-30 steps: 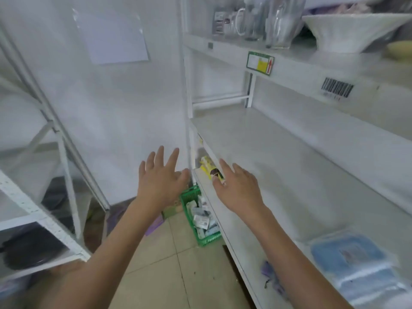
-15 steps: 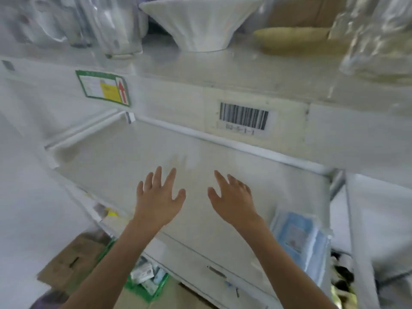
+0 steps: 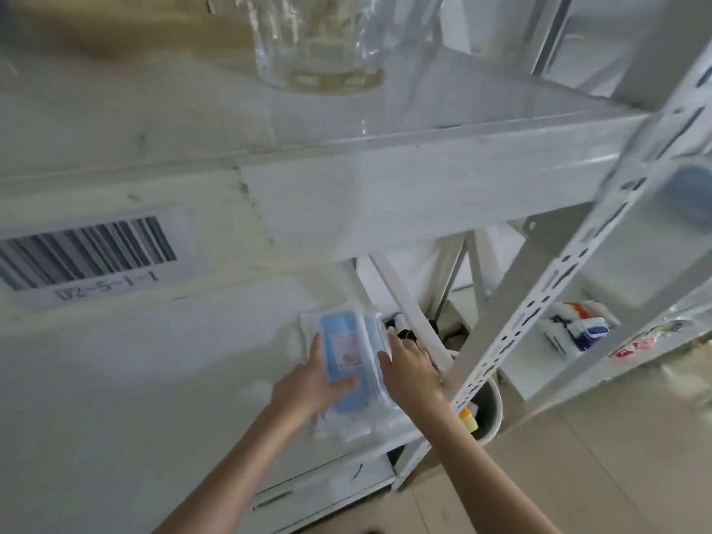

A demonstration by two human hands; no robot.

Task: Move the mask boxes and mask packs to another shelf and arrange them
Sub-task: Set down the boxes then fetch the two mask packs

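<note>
Starting at the far left, a barcode label (image 3: 86,253) is stuck to the front edge of the upper shelf, and the white shelf (image 3: 135,379) below it lies mostly bare. Toward its right end the left hand (image 3: 308,383) lies on a clear-wrapped pack of blue masks (image 3: 348,360), thumb over the top face and fingers (image 3: 316,346) spread along the left edge. The right hand (image 3: 410,373) meets the pack's right edge, fingers curled loosely against it, not visibly clamped. The pack rests flat on the shelf beside the slotted upright (image 3: 539,302). The wrapper looks slippery, so the lift probably goes best with both palms squeezing the sides evenly, keeping the stack level and clear of the upright.
</note>
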